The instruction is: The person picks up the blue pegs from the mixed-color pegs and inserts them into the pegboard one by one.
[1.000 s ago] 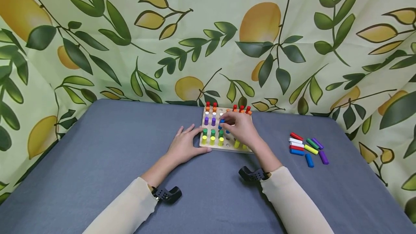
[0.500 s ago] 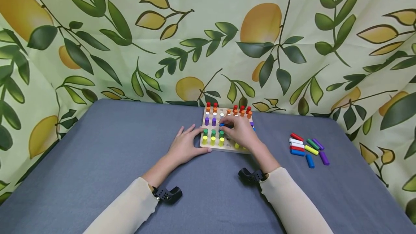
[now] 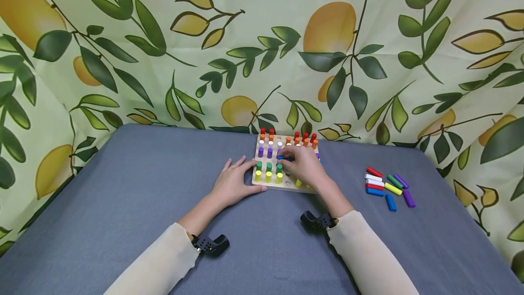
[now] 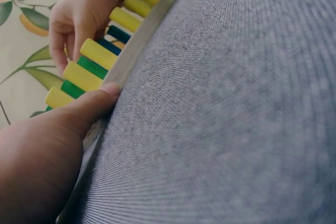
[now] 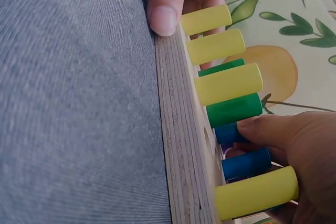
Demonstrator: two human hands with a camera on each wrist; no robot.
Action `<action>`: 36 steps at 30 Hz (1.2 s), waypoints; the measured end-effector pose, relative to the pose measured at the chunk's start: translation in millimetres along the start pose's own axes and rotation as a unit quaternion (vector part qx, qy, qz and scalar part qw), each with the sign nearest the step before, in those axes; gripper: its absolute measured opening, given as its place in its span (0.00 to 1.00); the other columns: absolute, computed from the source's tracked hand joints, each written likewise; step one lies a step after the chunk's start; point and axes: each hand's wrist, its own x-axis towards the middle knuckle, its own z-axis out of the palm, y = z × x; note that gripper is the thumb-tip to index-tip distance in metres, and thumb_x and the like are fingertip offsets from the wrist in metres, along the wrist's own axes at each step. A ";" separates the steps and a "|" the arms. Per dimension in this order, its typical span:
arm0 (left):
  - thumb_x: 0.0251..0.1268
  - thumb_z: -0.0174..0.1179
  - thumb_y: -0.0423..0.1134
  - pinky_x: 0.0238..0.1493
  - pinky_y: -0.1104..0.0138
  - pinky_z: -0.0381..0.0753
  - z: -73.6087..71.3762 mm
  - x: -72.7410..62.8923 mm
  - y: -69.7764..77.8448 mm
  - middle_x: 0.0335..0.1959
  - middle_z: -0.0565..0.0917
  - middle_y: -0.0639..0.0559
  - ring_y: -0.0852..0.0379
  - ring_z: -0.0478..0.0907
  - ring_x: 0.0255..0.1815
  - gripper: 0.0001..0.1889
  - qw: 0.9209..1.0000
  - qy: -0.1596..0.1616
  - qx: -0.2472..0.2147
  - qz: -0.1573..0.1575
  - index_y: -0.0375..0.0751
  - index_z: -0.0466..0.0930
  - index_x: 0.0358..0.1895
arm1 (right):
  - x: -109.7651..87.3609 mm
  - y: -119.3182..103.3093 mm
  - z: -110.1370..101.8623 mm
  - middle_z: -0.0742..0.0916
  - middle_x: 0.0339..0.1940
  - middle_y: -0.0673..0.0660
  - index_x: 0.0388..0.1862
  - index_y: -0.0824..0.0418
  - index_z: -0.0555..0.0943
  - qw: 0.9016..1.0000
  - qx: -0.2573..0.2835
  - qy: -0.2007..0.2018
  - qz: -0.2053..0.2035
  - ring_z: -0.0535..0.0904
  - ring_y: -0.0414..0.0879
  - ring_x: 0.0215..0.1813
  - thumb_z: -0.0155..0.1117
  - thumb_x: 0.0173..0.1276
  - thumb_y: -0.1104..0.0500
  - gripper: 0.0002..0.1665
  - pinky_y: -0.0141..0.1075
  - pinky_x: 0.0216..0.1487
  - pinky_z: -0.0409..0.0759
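A wooden pegboard carries rows of coloured pegs, with yellow pegs along its near side and green pegs behind them. My left hand grips the board's near left corner, the thumb against the front edge. Over the middle of the board, my right hand pinches a blue peg between thumb and fingers. That peg stands in the board beyond a green one, low against the surface. Another blue peg is beside it. The right hand hides part of the board's right half.
Loose pegs lie on the grey tablecloth right of the board, among them a yellow peg, a purple peg and a blue peg. A leaf-and-fruit patterned cloth hangs behind the table.
My right hand has moved slightly down with the blue peg, which now stands lower in the board. My left hand keeps its place at the corner.
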 end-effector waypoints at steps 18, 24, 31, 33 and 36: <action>0.53 0.73 0.63 0.84 0.43 0.46 -1.6 -0.6 0.8 0.73 0.75 0.44 0.43 0.63 0.80 0.40 1.000 -0.003 -0.001 0.000 0.50 0.75 0.69 | -0.7 -0.7 -0.8 0.92 0.44 0.56 0.46 0.59 0.90 1.000 -0.009 -0.017 0.003 0.89 0.47 0.46 0.72 0.66 0.62 0.10 0.45 0.51 0.87; 0.53 0.72 0.63 0.84 0.42 0.46 -1.5 -1.2 -0.3 0.73 0.75 0.45 0.43 0.63 0.80 0.40 1.000 -0.004 0.000 -0.001 0.50 0.75 0.69 | -1.4 -2.1 -6.7 0.92 0.46 0.55 0.49 0.58 0.90 0.999 -0.034 -0.038 -0.017 0.87 0.46 0.48 0.70 0.69 0.60 0.11 0.44 0.51 0.87; 0.53 0.73 0.63 0.84 0.42 0.46 -2.1 0.1 1.4 0.73 0.74 0.44 0.43 0.62 0.80 0.41 1.000 -0.004 0.001 -0.004 0.49 0.75 0.70 | -6.3 -3.8 -30.1 0.93 0.45 0.55 0.50 0.58 0.89 0.998 -0.036 -0.042 -0.020 0.88 0.47 0.48 0.68 0.70 0.60 0.12 0.46 0.51 0.87; 0.53 0.73 0.63 0.84 0.42 0.46 -1.8 0.6 1.9 0.73 0.74 0.44 0.43 0.62 0.80 0.41 1.000 -0.005 -0.002 -0.006 0.49 0.75 0.70 | -9.0 -4.1 -40.2 0.92 0.44 0.56 0.49 0.60 0.89 0.999 -0.033 -0.029 -0.016 0.89 0.49 0.49 0.68 0.70 0.60 0.11 0.48 0.53 0.87; 0.53 0.73 0.63 0.84 0.42 0.46 -1.5 0.6 2.1 0.73 0.75 0.44 0.43 0.62 0.80 0.41 1.000 -0.006 -0.006 -0.005 0.49 0.75 0.69 | -14.3 -4.1 -56.8 0.92 0.45 0.57 0.50 0.60 0.88 0.999 -0.042 -0.012 -0.005 0.88 0.52 0.49 0.68 0.71 0.58 0.12 0.50 0.53 0.87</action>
